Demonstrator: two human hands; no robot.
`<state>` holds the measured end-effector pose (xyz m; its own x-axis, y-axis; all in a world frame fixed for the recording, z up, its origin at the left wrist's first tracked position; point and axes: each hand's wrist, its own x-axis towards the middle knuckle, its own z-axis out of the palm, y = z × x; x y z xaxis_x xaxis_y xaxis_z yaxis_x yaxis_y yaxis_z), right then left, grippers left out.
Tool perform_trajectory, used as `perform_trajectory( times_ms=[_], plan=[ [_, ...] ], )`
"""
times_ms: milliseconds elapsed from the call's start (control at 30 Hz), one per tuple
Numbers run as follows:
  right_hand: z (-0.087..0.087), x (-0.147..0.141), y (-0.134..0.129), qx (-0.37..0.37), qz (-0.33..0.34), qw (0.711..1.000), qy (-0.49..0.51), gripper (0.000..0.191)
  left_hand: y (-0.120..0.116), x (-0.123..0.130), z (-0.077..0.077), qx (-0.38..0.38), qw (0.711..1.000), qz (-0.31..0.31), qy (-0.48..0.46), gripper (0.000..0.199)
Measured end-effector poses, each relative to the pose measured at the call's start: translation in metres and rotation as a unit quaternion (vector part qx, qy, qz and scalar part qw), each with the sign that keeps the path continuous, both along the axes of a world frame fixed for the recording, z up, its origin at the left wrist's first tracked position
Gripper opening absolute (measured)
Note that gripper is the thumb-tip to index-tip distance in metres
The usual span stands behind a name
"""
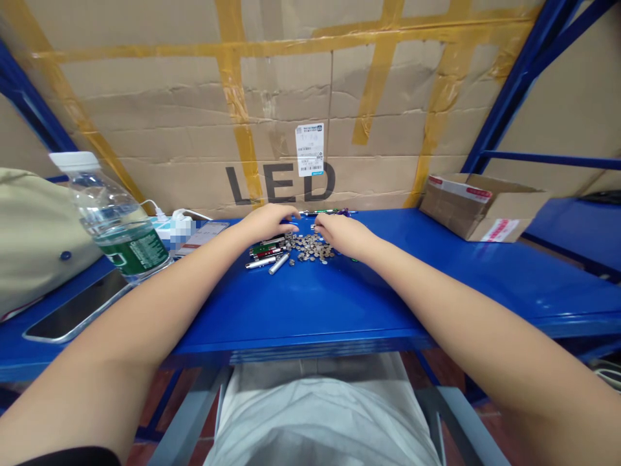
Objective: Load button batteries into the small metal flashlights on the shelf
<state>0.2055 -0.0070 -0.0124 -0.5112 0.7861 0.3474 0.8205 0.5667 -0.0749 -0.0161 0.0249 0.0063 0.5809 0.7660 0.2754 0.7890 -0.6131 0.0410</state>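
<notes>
you are at a blue metal shelf (310,304), with a big cardboard box (145,110) with yellow tape standing behind it. your left hand (266,223) and right hand (342,234) are curled at the far edge of a pile of little round metal button batteries (306,247). your fingers hide what is under them, so you cannot tell if they hold anything. short metal tubes (279,263) lie just left of the pile. a water bottle (116,217) stands on the left, in front of a tan bag (33,239) cut off by the picture's edge. a small cardboard box (485,207) sits on the right.
</notes>
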Motion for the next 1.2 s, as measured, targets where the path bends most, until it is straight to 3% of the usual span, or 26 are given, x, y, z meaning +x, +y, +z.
perform_trajectory(
  times_ms=[100, 200, 400, 500, 733, 833, 1000, 1200],
  plan=[
    [-0.002, -0.009, -0.002, 0.044, 0.006, 0.995, -0.084, 0.021, 0.006, -0.018, 0.001, -0.016, 0.995, 0.038, -0.089, 0.026],
    [-0.004, -0.016, -0.004, 0.079, 0.028, 0.987, -0.137, 0.018, 0.004, -0.025, 0.002, -0.034, 0.995, 0.007, -0.094, 0.022],
    [-0.002, -0.008, -0.003, 0.082, 0.018, 0.986, -0.143, 0.019, -0.001, -0.001, 0.000, -0.004, 0.985, -0.158, 0.066, 0.017],
    [0.003, -0.002, -0.002, 0.072, 0.004, 0.988, -0.138, 0.020, -0.002, 0.010, -0.003, 0.052, 0.972, -0.185, 0.133, 0.014],
    [0.006, -0.002, -0.005, 0.069, -0.006, 0.989, -0.133, 0.024, -0.006, 0.010, -0.005, 0.113, 0.963, -0.203, 0.138, 0.019],
    [0.005, -0.003, -0.005, 0.072, -0.001, 0.990, -0.122, 0.024, -0.007, 0.007, -0.001, 0.097, 0.975, -0.179, 0.090, 0.018],
    [0.009, -0.001, -0.009, 0.070, -0.001, 0.993, -0.095, 0.025, -0.009, -0.001, 0.006, 0.046, 0.987, -0.129, -0.080, 0.030],
    [0.011, 0.000, -0.012, 0.065, 0.009, 0.994, -0.088, 0.025, -0.014, -0.002, 0.005, -0.044, 0.982, -0.139, -0.123, 0.022]
  ],
)
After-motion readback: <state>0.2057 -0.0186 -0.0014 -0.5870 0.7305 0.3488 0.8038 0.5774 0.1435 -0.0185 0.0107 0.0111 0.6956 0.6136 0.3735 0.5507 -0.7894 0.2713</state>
